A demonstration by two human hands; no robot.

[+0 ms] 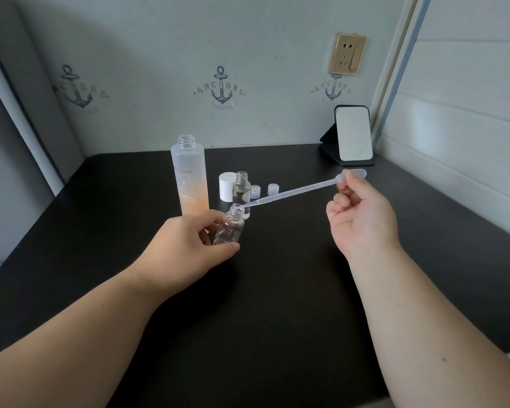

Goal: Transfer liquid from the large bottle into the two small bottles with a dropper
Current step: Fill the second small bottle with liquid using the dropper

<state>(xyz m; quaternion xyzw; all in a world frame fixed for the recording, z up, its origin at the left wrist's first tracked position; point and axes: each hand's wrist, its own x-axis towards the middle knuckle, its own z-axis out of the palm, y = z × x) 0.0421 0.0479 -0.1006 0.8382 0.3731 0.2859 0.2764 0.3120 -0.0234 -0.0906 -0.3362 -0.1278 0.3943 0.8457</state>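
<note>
The large frosted bottle [191, 178], orange toward its base, stands uncapped at the centre of the dark table [277, 290]. My left hand [186, 245] grips a small clear bottle [229, 226], tilted to the right just above the table. My right hand [362, 213] pinches the bulb of a clear plastic dropper [295, 191]. The dropper's tip rests at the open mouth of the tilted bottle. A second small clear bottle [241, 192] stands upright and open just behind it.
A white cap [227, 187] stands behind the small bottles, with two small ribbed caps [264, 190] to its right. A small mirror on a black stand [352, 136] sits at the back right. Walls close in on the left, back and right.
</note>
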